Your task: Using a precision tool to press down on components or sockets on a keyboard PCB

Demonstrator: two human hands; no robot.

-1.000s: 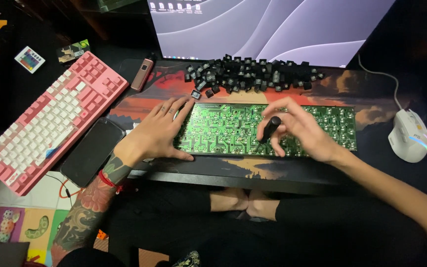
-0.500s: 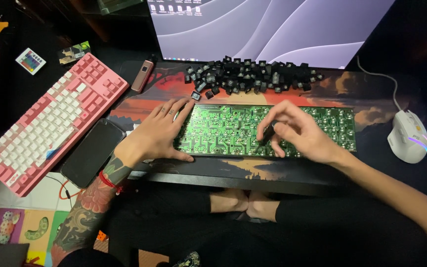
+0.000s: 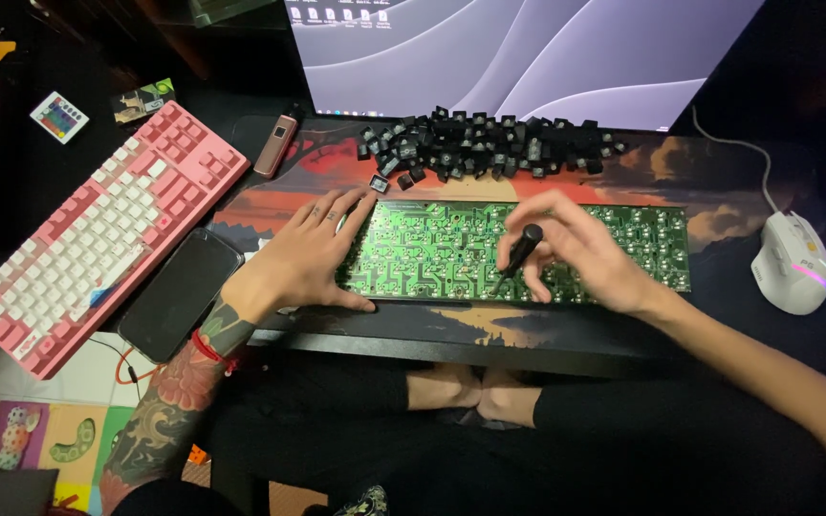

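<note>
Left hand [image 3: 303,263] lies flat, fingers spread, on the left end of the green circuit board [image 3: 432,253]. Right hand [image 3: 580,253] fingers pinch a black screwdriver [image 3: 518,256], tip down on the board; loose black keycaps [image 3: 489,143] lie beyond the fingers.

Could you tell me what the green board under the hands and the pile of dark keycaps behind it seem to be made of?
The green board looks like glossy laminate circuit board: pale traces show across it. The keycaps seem moulded matt black plastic, judging by their small hollow shapes.

Board's left end: the green circuit board [image 3: 451,250] lies hidden under the left hand [image 3: 303,260].
Monitor [image 3: 528,53]: top cut off.
Screwdriver [image 3: 518,256] tip: too small to tell.
</note>
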